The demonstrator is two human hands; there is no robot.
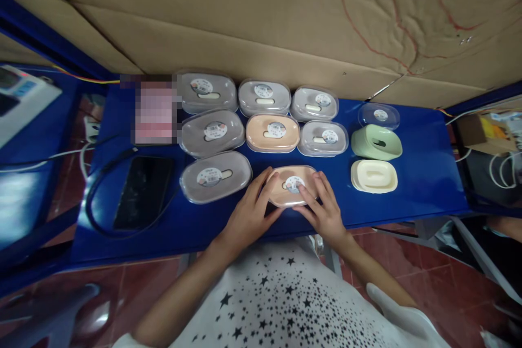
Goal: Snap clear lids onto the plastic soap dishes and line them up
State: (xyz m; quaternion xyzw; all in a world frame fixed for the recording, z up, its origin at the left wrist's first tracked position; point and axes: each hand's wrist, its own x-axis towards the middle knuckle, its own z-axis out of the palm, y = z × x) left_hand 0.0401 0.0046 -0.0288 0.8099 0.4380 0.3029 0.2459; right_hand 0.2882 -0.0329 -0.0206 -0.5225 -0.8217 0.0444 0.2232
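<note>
A peach oval container [279,196] with a clear lid and a round label lies at the front of the blue table. My left hand [255,204] grips its left end, fingers on top and thumb along the near edge. At the other end my right hand [325,209] holds it, one fingertip by the label. Just beyond sits another peach container [267,144] under a clear cover. A grey container [238,171] is left of my left hand. To the right are a cream oval piece [374,175], a green open container [391,147] and a loose clear lid [393,118].
Several grey lidded containers [212,133] stand in rows toward the cardboard wall [244,27]. A black phone [143,190] and a looped cable [90,212] lie at left on the blue table [428,174]. A cardboard box [475,138] is at far right.
</note>
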